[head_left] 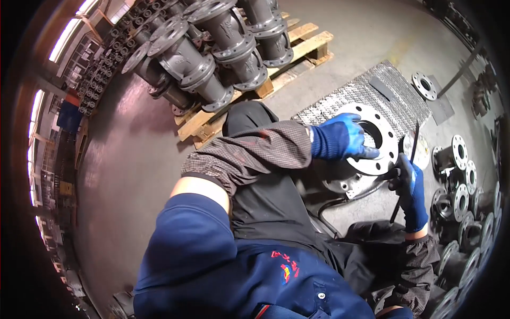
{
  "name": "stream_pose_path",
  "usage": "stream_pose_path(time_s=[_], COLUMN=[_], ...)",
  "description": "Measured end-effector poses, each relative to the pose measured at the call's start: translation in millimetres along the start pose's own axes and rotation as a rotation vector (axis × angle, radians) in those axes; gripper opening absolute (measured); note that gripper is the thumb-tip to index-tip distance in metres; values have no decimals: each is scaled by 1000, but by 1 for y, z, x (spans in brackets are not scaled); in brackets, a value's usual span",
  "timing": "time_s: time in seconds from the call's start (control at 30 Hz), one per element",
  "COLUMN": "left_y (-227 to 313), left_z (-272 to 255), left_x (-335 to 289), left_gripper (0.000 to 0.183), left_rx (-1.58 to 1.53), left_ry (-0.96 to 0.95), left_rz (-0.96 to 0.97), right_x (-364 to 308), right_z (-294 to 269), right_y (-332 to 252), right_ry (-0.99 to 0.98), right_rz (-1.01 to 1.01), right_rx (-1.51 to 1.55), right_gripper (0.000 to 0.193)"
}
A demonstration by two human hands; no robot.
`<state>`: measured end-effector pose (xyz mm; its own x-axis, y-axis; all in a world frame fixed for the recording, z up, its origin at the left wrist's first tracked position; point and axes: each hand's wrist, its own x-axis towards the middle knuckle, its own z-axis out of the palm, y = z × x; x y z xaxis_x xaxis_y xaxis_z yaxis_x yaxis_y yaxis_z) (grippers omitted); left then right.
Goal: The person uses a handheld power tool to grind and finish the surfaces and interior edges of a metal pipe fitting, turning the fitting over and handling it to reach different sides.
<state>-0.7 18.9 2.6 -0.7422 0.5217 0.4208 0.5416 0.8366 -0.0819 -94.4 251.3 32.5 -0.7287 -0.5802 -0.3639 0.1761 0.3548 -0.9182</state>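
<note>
A pale, round metal flange [390, 139] with bolt holes around a wide central bore sits before me on a grey metal body. My left hand [345, 139], in a blue knit glove, grips its left side, with fingers bent at the edge of the bore and one digit lying across the lower ring. My right hand [410, 186], in a dark-palmed blue glove, is closed around a long thin dark rod [416, 139]. The rod stands out above and below that fist, just right of the flange. Whether it touches the ring, I cannot tell.
Behind the flange lies a silvery quilted mat [329, 103] with a dark strip [380, 88] on it. Grey flanged valve bodies [228, 32] crowd a wooden pallet [305, 48]. Another flange [424, 86] lies far right. Several flanged castings [451, 204] stand to my right. A black hose [332, 204] curves below.
</note>
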Motion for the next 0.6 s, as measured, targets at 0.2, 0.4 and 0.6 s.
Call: stream_pose_path(time_s=[0.2,0.4,0.6], left_y=[-37,-45,-50], left_z=[0,0,-16], left_x=[-43,-46,-78], left_gripper=[51,44,48], left_rx=[120,173,141], left_ry=[-83,8,-40], left_rz=[70,-122,-532], right_x=[20,47,14], right_z=[4,-38,-33], right_y=[28,38,11], right_ry=[-121,-28,-4], right_rz=[-123,109,14], right_rx=[-22,216,250], right_gripper=[38,45,50])
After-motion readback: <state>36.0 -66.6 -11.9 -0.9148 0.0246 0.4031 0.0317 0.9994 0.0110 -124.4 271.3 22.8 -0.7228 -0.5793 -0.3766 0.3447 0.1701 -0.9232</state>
